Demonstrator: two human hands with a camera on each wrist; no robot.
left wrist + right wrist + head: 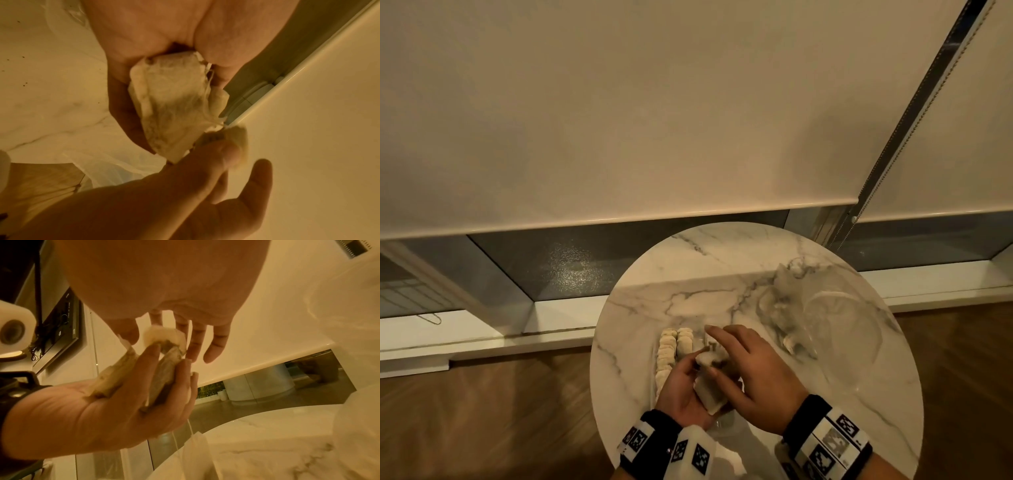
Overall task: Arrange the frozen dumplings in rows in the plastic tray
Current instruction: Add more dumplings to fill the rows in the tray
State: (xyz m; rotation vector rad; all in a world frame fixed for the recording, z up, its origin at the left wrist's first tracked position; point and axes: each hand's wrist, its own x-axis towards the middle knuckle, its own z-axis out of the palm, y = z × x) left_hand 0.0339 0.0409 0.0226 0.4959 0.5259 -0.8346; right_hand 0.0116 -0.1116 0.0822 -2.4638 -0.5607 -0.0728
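Round marble table [722, 260], left hand [681, 390] cradling stuck pale dumplings [710, 390], right hand [753, 370] pinching one frosty dumpling [709, 358].

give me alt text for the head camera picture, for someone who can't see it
Over a round marble table, the left hand cradles a clump of frozen dumplings while the right hand pinches one dumpling at its top. Two rows of dumplings lie to the left, a crumpled clear plastic bag to the right.
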